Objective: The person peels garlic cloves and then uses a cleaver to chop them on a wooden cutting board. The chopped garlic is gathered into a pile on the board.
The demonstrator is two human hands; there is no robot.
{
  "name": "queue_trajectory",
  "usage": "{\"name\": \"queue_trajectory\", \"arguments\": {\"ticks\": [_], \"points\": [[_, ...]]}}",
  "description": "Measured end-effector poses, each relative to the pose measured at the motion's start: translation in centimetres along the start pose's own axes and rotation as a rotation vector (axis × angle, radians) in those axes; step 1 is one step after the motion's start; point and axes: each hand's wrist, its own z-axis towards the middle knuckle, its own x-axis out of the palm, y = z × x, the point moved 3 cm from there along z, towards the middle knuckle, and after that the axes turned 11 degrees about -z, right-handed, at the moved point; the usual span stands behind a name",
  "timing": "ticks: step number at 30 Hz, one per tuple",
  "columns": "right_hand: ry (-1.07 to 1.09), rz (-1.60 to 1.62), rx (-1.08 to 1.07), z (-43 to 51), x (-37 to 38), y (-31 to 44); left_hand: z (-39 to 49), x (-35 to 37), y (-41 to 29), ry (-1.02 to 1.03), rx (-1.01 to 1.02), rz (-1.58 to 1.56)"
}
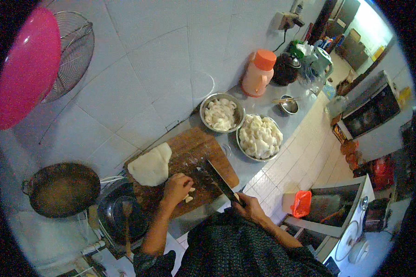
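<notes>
My right hand [250, 207] grips the handle of a kitchen knife [222, 180]. Its dark blade slants up and left across the right part of a wooden cutting board [202, 145]. Over the board's lower middle is my left hand [177, 188], fingers curled down; whether anything is between them is hidden. Small pale pieces, possibly garlic cloves [189, 199], lie beside those fingertips. A broad, flat, whitish slab of food [152, 165] rests at the board's left end. White scraps [198, 168] dot the wood left of the blade tip.
Beyond the board stand a metal bowl [202, 119] and a second bowl [238, 145], both filled with pale cut food. An orange-lidded jug [258, 78] and a small bowl with chopsticks [289, 105] are farther right. At left are a dark basin [108, 221] and a hanging wok [64, 190].
</notes>
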Motion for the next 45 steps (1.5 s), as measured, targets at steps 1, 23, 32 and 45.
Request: {"name": "queue_trajectory", "arguments": {"ticks": [1,23,32,45], "points": [[-0.005,-0.006,-0.013,-0.1,0.0,0.1,-0.5,-0.3,-0.1,-0.008,0.008,-0.014],[0.182,0.315,0.072,0.2,0.6,0.9,-2.1,3.2,-6.0,-0.192,0.063,-0.137],[0.169,0.366,-0.003,0.4,1.9,3.1,-3.2,2.5,-5.1,-0.299,-0.121,-0.311],[0.034,0.393,0.081,0.4,-0.4,1.4,-23.7,-13.3,9.2,-1.064,-0.298,0.879]]}}
